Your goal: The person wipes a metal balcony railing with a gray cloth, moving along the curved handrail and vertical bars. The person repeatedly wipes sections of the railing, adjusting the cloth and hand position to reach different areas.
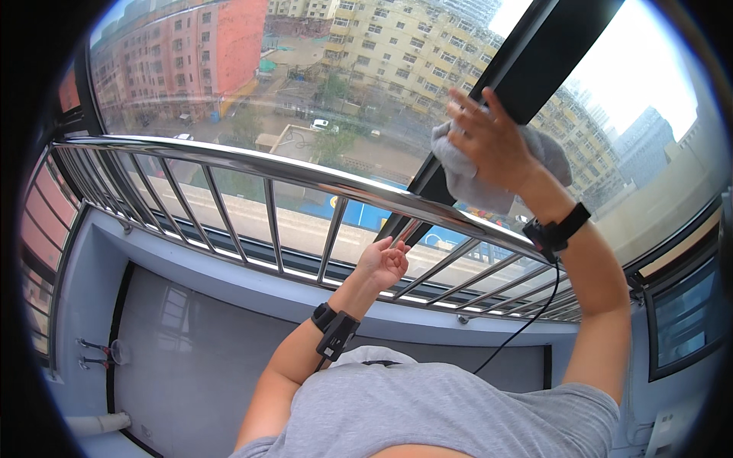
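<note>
My right hand [492, 143] is raised above the handrail, its fingers spread over a bunched grey cloth [458, 166]. The cloth lies over the dark window frame post [532, 63] and the glass beside it; whether it touches them is hard to judge. Lower down, my left hand [385, 264] is turned palm side up with its fingers curled in. Nothing shows inside it. One metal baluster [408, 229] runs behind its fingertips, below the polished handrail [246, 163]. Each wrist wears a black strap with a small device; a cable hangs from the right one.
The railing curves across in front of me, backed by window glass [366, 114] with buildings outside. A low ledge [229, 286] runs beneath it above the grey tiled floor [194, 355]. Taps [97, 355] and a white pipe [100, 423] are at left, a dark-framed window [684, 320] at right.
</note>
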The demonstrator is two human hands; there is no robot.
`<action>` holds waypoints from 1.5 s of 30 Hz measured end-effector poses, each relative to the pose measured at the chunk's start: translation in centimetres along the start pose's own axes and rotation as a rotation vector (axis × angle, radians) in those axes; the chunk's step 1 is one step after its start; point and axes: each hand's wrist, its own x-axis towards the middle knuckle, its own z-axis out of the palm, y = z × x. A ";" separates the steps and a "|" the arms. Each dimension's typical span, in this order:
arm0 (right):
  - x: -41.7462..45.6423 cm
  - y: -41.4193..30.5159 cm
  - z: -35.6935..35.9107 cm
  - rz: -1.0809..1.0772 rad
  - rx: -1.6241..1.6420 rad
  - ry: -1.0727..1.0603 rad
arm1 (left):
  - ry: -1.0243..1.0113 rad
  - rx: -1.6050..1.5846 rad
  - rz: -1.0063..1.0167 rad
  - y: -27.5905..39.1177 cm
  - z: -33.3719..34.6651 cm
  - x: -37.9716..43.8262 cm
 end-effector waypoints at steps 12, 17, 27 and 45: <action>1.6 11.9 -8.2 0.341 -0.359 0.297 | -0.067 0.005 -0.129 0.4 -1.3 0.7; 1.6 11.1 -6.1 0.356 -0.146 0.438 | -0.158 0.118 -0.204 2.4 -2.4 1.1; -1.9 13.6 -7.4 0.481 -0.190 0.403 | -0.104 0.110 -0.246 2.3 -1.6 1.0; -4.3 0.6 2.5 0.008 -0.022 0.228 | -0.104 0.073 -0.191 1.3 -0.4 0.9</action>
